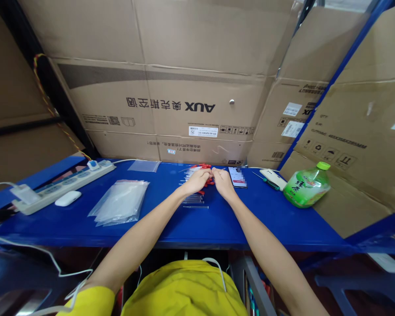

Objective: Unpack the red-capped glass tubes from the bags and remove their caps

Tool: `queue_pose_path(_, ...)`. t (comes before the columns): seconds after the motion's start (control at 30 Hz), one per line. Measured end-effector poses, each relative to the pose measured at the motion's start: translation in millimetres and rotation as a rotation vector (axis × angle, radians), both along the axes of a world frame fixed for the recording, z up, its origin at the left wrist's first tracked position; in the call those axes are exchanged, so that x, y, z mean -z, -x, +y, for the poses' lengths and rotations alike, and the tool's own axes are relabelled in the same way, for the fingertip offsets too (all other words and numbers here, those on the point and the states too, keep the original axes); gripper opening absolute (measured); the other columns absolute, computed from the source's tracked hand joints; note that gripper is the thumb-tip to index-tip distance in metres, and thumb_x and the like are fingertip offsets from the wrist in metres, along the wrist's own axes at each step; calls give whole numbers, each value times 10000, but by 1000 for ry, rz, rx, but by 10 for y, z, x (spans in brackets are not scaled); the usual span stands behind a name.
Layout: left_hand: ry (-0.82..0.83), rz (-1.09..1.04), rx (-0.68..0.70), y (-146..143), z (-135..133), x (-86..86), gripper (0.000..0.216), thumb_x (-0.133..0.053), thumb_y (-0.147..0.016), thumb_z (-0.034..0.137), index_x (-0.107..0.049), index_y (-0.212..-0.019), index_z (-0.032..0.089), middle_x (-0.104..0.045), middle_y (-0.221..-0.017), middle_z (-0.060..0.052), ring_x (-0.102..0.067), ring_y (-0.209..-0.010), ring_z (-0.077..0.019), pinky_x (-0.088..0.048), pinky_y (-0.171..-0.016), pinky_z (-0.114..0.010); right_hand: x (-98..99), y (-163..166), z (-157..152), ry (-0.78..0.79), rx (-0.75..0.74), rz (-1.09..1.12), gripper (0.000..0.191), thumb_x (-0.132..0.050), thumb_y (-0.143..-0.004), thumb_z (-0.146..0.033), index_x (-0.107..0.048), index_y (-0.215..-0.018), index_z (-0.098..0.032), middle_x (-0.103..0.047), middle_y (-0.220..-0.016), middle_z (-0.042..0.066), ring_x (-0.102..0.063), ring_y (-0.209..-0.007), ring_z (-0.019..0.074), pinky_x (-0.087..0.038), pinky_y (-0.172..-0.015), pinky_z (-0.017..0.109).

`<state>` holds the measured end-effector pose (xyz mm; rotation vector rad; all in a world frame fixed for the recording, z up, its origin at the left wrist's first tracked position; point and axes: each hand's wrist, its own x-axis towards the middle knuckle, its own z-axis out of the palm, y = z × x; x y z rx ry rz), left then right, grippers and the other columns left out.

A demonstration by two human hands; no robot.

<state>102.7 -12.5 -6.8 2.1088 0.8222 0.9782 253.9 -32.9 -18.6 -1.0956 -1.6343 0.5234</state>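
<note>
Both my hands meet at the middle of the blue table [171, 219]. My left hand [197, 180] and my right hand [222, 181] are curled, fingers pinched together over small red pieces [210, 181]. More red pieces [200, 166] lie just behind them. Several thin clear tubes [195, 202] lie side by side on the table in front of my left hand. What exactly the fingers pinch is too small to name.
A stack of clear plastic bags [120, 202] lies at left, with a white power strip [62, 186] and a white case [67, 198] beyond. A phone [237, 177], a screwdriver [266, 181] and a lying green bottle [307, 186] are at right. Cardboard boxes [171, 105] wall the back.
</note>
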Motion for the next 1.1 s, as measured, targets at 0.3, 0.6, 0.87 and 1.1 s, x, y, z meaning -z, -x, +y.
queue_pose_path(0.3, 237, -140, 131, -6, 1, 7, 262, -392, -972, 358, -536, -832, 189, -382, -623, 47, -357, -548, -119, -315, -546, -241, 5, -128, 71, 106, -134, 211, 581, -486, -937, -678, -344, -568, -252, -286, -533, -57, -248, -479, 106, -218, -476, 273)
queue_pose_path(0.6, -473, 216, -259, 80, -195, -140, 232, -402, -1020, 225, -629, -1039, 182, -613, -1034, -78, -599, -907, -187, -490, -834, -298, -8, 3, -5, 166, -136, 357, 581, -599, -878, -703, -428, -594, -225, -313, -538, -59, -243, -490, 94, -197, -462, 257)
queue_pose_path(0.87, -540, 403, -241, 92, -172, -97, 199, -403, -1022, 206, -598, -1062, 195, -661, -1062, -79, -635, -955, -207, -492, -835, -307, 62, 60, 42, 331, -151, 504, 543, -606, -858, -656, -396, -575, -243, -262, -466, -88, -172, -421, 75, -132, -437, 257)
queue_pose_path(1.1, -400, 429, -130, 102, -88, -53, 195, -376, -978, 187, -567, -937, 187, -688, -971, -96, -637, -897, -238, -475, -828, -348, 79, -45, 80, 74, -111, 156, 486, -488, -932, -514, -360, -555, -234, -365, -548, -36, -309, -544, 114, -260, -538, 278)
